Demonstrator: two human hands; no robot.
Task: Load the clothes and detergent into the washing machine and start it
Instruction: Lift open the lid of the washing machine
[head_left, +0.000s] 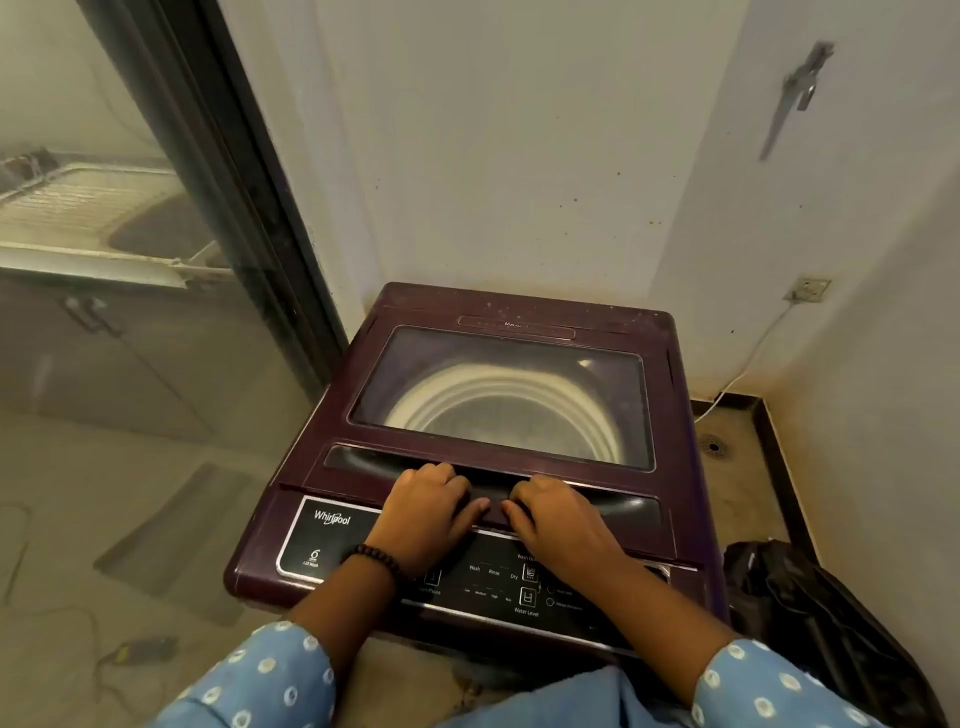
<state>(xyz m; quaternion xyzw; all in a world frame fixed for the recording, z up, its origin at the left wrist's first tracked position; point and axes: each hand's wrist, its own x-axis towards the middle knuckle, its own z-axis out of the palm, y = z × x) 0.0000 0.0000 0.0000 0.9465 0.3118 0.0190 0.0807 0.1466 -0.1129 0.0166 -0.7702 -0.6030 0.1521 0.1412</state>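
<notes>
The washing machine (483, 457) stands in the corner, its lid (501, 395) down flat and the pale drum (504, 410) visible through the glass pane. Both hands sit side by side at the lid's 6 o'clock edge, in the recessed handle (493, 480). The left hand (426, 512) and the right hand (558, 517) each curl their fingers into that recess, thumbs nearly meeting, clamped on the lid's front lip. The lid looks rigid and moderately heavy, with breakable glass, so the handle is probably the right hold, hinging up toward 12 o'clock. A dark bag (821, 623) lies at the machine's 4 o'clock; its contents cannot be told.
</notes>
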